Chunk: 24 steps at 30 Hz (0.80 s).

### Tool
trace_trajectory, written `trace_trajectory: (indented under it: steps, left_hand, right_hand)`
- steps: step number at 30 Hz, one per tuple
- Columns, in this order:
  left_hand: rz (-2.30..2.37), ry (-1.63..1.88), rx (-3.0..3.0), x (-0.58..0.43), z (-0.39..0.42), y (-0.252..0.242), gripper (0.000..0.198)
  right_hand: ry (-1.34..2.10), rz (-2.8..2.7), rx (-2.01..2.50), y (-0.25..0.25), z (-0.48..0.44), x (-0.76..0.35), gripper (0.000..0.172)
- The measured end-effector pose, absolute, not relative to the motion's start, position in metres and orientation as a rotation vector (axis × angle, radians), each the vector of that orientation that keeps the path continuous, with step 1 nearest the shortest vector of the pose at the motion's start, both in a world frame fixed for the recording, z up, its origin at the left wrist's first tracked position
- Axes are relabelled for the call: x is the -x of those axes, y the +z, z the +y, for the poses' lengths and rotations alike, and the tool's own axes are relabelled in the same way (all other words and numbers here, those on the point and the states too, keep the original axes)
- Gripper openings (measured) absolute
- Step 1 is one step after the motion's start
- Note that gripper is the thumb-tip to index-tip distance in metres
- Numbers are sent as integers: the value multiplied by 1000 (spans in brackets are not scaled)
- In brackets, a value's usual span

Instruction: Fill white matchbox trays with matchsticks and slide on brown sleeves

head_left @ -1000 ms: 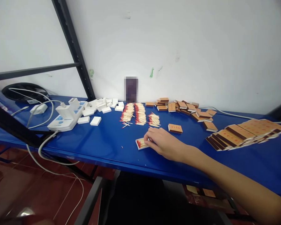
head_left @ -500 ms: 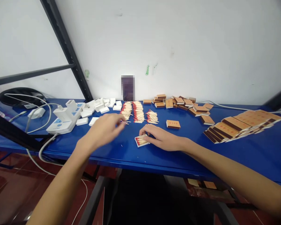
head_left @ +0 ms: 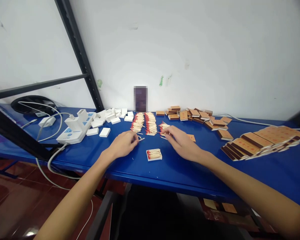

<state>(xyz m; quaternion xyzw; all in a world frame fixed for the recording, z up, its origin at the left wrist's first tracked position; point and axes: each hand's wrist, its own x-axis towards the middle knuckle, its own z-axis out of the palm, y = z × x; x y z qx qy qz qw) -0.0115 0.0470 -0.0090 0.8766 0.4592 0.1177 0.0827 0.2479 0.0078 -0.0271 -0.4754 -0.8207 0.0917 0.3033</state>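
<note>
My left hand (head_left: pixel 125 144) is low over the blue table, thumb and fingers drawn together around loose matchsticks (head_left: pixel 141 138) in front of the left row of matches (head_left: pixel 138 122). My right hand (head_left: pixel 183 143) reaches to the small match pile (head_left: pixel 164 125); its thumb and forefinger pinch at the pile's front edge, on matchsticks partly covered by the fingers. Between the hands, untouched, lies a white matchbox tray (head_left: pixel 154 159) with red-headed matches (head_left: pixel 154 154) inside. A second long row of matches (head_left: pixel 150 123) stands between the left row and the small pile.
White empty-looking trays (head_left: pixel 104 132) cluster at left, beside a power strip (head_left: pixel 72 131) with cables. Brown matchbox sleeves (head_left: pixel 203 115) are heaped at the back right, and more sleeves (head_left: pixel 255 140) fan out at far right. A matchbox (head_left: pixel 191 137) is partly behind my right hand.
My right hand has let go of the filled tray and moved up to the small match pile. My left hand has come down and slightly right toward loose matchsticks. The view has shifted slightly.
</note>
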Motion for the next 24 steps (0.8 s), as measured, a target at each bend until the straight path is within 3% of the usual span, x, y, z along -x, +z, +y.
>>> trace_trajectory:
  steps: [6, 15, 20, 24]
  left_hand:
    - [1048, 395, -2566, -15, 11, 2, 16]
    - [1221, 506, -2631, 9, 52, -13, 23]
    - [1133, 422, -2771, 2, 63, -25, 24]
    - [1017, 351, -2951, -7, 74, -24, 25]
  right_hand:
    - [-104, -2324, 1615, -33, 20, -260, 17]
    - [18, -2451, 1491, -25, 11, -252, 23]
    - [266, -2512, 1187, -13, -15, -234, 21]
    - [215, -2473, 1236, -14, -12, -235, 22]
